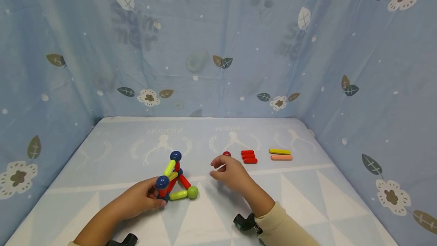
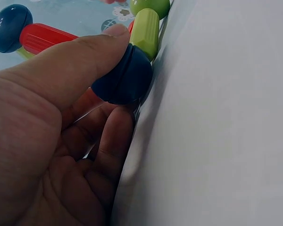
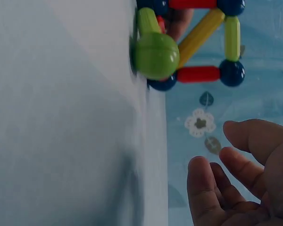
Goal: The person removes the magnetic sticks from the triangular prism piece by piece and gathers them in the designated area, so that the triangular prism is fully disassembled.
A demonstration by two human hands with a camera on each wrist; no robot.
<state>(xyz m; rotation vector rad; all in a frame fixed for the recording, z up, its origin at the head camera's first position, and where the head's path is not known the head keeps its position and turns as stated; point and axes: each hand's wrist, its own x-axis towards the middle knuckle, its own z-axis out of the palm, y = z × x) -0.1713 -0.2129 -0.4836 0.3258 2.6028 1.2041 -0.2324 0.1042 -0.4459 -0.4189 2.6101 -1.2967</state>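
A magnetic rod-and-ball frame (image 1: pixel 184 182) stands on the table, built of red, yellow and lime rods joined by blue balls. One lime rod runs out to a green ball (image 1: pixel 192 192) at its front right corner. My left hand (image 1: pixel 140 199) grips the frame's near left corner. In the left wrist view its thumb presses on a dark blue ball (image 2: pixel 127 80) at the table surface, with fingers behind and below. To the right of the frame my right hand (image 1: pixel 235 174) hovers with relaxed, slightly bent fingers and holds nothing. A red ball (image 1: pixel 227 153) shows just beyond its knuckles.
Several short red rods (image 1: pixel 249 156) lie side by side beyond the right hand. Farther right, a yellow rod (image 1: pixel 280 151) and a salmon-pink rod (image 1: pixel 281 157) lie parallel. A patterned blue curtain (image 1: pixel 211 41) encloses the back and sides of the table.
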